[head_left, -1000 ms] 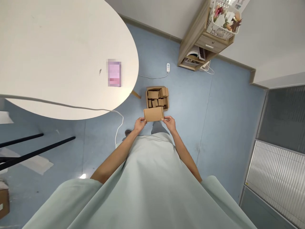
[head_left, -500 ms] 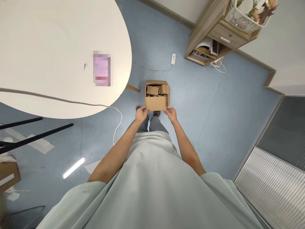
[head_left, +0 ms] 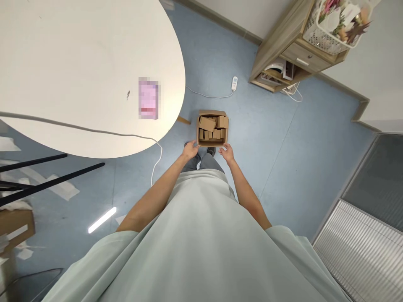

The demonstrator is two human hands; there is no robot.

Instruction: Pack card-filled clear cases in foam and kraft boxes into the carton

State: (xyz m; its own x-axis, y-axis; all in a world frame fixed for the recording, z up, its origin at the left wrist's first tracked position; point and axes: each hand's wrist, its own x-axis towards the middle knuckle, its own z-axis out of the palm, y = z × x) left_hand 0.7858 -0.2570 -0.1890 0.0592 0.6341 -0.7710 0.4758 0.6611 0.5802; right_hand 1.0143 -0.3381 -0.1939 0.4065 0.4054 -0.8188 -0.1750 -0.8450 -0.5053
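An open cardboard box (head_left: 199, 133) stands on the floor in front of my feet, its top facing up. Inside are several small brown cartons (head_left: 207, 124), the largest lying tilted across the others. My left hand (head_left: 190, 149) is at the box's near left corner with its fingers stretched out. By the near right corner, my right hand (head_left: 227, 152) has its fingers apart and nothing between them. From this height I cannot tell whether the fingertips touch the cardboard.
A round white table (head_left: 94, 63) fills the upper left, with a blurred pink item (head_left: 148, 100) and a cable (head_left: 78, 126) on it. A wooden cabinet (head_left: 310, 56) with a white basket (head_left: 327, 40) stands upper right. A white corded controller (head_left: 234, 83) lies beyond the box.
The cardboard panel that covered the near part of the box no longer shows, exposing more small cartons. My fingers have loosened from its edges. The whole view has shifted slightly.
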